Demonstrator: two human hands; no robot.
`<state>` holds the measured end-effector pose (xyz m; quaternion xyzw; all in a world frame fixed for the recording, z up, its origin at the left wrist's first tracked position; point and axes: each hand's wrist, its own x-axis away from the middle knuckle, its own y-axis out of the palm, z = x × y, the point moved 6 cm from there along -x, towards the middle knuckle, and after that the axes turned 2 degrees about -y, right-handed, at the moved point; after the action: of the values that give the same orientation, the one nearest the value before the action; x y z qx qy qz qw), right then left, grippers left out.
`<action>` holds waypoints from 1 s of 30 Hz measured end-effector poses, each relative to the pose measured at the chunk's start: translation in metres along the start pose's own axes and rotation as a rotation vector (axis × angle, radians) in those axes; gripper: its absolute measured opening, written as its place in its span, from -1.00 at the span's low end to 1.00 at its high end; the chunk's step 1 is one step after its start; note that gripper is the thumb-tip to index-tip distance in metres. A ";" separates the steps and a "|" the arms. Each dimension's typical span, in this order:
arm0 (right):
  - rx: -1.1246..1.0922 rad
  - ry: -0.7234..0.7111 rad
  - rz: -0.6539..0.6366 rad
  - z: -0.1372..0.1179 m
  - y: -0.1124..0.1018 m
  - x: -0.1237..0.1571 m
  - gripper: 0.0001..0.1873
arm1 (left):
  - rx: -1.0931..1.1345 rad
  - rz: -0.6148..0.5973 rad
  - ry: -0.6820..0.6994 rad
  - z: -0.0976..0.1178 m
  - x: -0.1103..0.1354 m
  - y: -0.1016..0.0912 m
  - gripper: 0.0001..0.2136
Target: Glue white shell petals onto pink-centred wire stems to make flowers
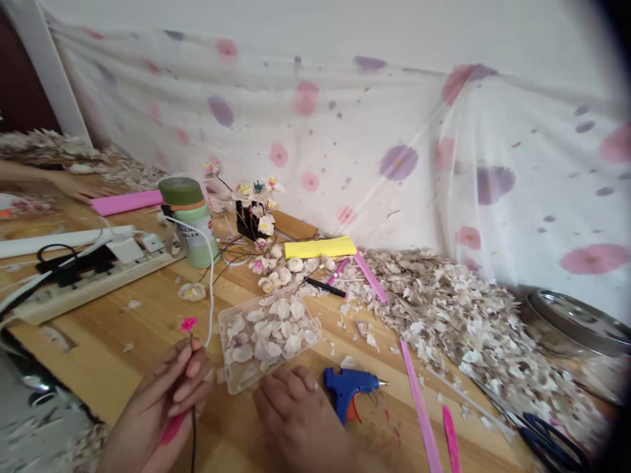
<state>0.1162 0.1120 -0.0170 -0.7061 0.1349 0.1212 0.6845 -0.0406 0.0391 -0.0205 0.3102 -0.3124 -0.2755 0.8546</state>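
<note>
Left grip (pixel 160 401) was closed around a dark stem (pixel 194 430), which stood nearly upright with a small pink bloom (pixel 188 324) at its tip, just above the fingers; a pink strip (pixel 173 427) lay against the palm. Right grip (pixel 300 414) rested, fingers bent, on the worktop (pixel 118 378) beside the near edge of a clear box (pixel 241 379) of pale petals (pixel 282 328); whether it held anything could not be told. Just to its right lay a blue glue gun (pixel 342 384), nozzle pointing right.

A pink flower (pixel 188 324) tops an upright dark stem (pixel 194 437).
</note>
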 end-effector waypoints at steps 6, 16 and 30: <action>-0.032 0.014 -0.138 0.000 0.017 -0.015 -0.59 | -0.046 -0.011 0.085 0.016 0.004 -0.005 -0.76; -0.111 0.271 -0.215 0.023 -0.021 0.034 -0.90 | -0.060 -0.019 -0.039 -0.009 0.000 0.005 -0.79; -0.001 0.235 -0.111 0.049 -0.032 0.135 -0.82 | -0.086 0.037 -0.300 -0.076 -0.003 0.029 -0.73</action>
<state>0.2540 0.1581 -0.0369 -0.7222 0.1749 -0.0005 0.6692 0.0191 0.0868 -0.0478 0.2230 -0.4302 -0.3161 0.8157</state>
